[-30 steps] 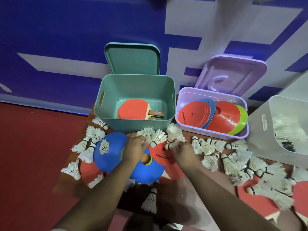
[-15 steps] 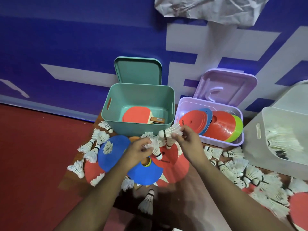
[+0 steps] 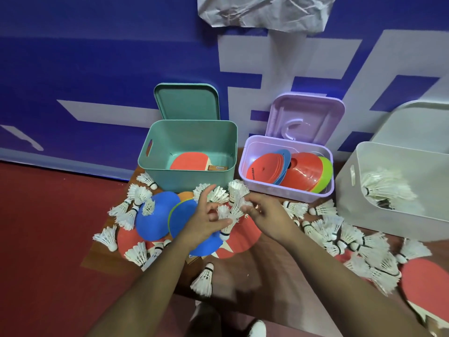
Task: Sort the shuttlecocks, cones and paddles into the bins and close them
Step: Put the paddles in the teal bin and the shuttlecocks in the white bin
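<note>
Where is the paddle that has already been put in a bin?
In the head view, the red paddle lies on the floor of the teal bin, just left of the purple bin that holds the cones.

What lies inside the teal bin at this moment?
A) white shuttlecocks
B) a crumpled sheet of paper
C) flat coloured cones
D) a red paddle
D: a red paddle with a wooden handle lies on the bottom of the teal bin, while the cones sit in the purple bin and shuttlecocks fill the white bin.
</note>
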Available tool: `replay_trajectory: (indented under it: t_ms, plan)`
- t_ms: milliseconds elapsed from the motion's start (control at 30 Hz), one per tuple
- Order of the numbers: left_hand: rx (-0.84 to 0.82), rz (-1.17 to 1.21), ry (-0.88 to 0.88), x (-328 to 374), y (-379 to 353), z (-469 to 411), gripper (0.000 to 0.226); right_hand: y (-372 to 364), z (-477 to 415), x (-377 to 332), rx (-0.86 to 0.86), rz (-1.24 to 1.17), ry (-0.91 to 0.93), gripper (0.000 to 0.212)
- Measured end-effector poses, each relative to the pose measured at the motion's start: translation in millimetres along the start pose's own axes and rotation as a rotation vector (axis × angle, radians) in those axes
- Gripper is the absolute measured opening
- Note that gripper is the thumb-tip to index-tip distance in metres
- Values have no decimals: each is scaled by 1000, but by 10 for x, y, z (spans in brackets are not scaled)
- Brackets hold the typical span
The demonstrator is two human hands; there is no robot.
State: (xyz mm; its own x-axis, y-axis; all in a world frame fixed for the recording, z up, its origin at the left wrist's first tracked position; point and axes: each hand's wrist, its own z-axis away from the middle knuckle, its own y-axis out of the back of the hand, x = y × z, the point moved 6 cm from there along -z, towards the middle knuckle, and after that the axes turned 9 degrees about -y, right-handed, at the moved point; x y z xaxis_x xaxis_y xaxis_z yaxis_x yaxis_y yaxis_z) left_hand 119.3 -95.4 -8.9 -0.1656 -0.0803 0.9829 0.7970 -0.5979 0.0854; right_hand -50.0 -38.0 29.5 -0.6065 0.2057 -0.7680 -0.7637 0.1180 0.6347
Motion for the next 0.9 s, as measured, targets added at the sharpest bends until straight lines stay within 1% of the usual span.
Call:
replay_trajectory:
  t_ms: [33, 133, 200, 267, 333, 400, 433, 500, 533, 600, 667, 700, 733, 800, 833, 867, 900]
  plan:
    - [-9, 20, 8, -1, -31, 12, 81, 1, 37, 16, -22, -33, -10, 7]
    - [-66, -22, 30, -28, -108, 40, 63, -30, 128, 62, -102, -102, -56, 16]
    - [-116, -54, 31, 12, -164, 71, 55, -83, 168, 54, -150, -81, -78, 21]
    - [-129, -46, 50, -4, -186, 88, 47, -126, 183, 47, -157, -81, -90, 19]
    - [-87, -15, 62, -17, -134, 77, 39, -101, 160, 48, -74, -161, -119, 14]
    - [-3, 27, 73, -80, -15, 43, 36, -26, 99, 100, 71, -260, -153, 7]
    - [40, 57, 80, -95, 47, 28, 36, -3, 47, 147, 128, -255, -187, 6]
    - [106, 73, 92, -152, 179, -15, 36, -62, -129, 321, 166, -120, -270, 15]
    - [124, 69, 91, -181, 235, -37, 36, -116, -235, 386, 148, -34, -282, 24]
    - [145, 65, 96, -236, 376, -88, 37, -284, -465, 417, 87, 99, -247, 39]
    - [158, 54, 112, -322, 527, -128, 39, -467, -667, 426, 16, 135, -244, 50]
    - [156, 43, 115, -345, 579, -144, 39, -535, -744, 427, -18, 161, -256, 50]
    - [146, 33, 122, -370, 624, -159, 39, -616, -823, 451, -47, 180, -273, 43]
    - [124, 16, 144, -458, 708, -191, 41, -729, -910, 514, -68, 249, -317, 12]
    - [115, 12, 151, -491, 747, -202, 43, -747, -921, 548, -53, 281, -332, 9]
    - [98, 10, 150, -503, 760, -209, 45, -752, -918, 593, -31, 315, -334, 17]
    - [77, -4, 153, -540, 792, -223, 46, -725, -892, 602, -5, 332, -341, 20]
